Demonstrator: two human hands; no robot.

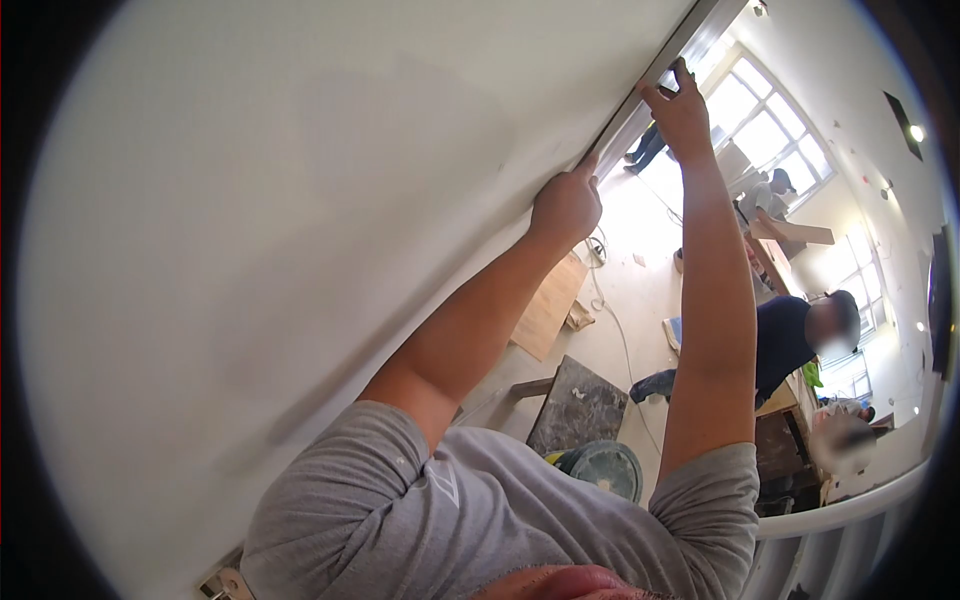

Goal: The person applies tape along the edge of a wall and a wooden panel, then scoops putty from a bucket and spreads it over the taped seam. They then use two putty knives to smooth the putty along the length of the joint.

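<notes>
Both my arms reach up toward a long metal strip (628, 117) that runs along the edge of a smooth white wall (250, 200). My left hand (567, 205) is closed at the lower stretch of the strip, with its fingertips against it. Higher up, my right hand (682, 115) has its thumb and fingers around the strip's edge. The fingers' far sides are partly hidden by the strip and the hands themselves.
Below stand a stained dark platform (577, 408) and a bucket (606, 470). A wooden board (549, 306) and a cable (622, 335) lie on the floor. At right are a person in dark clothes (785, 340) and another person holding a board (795, 232).
</notes>
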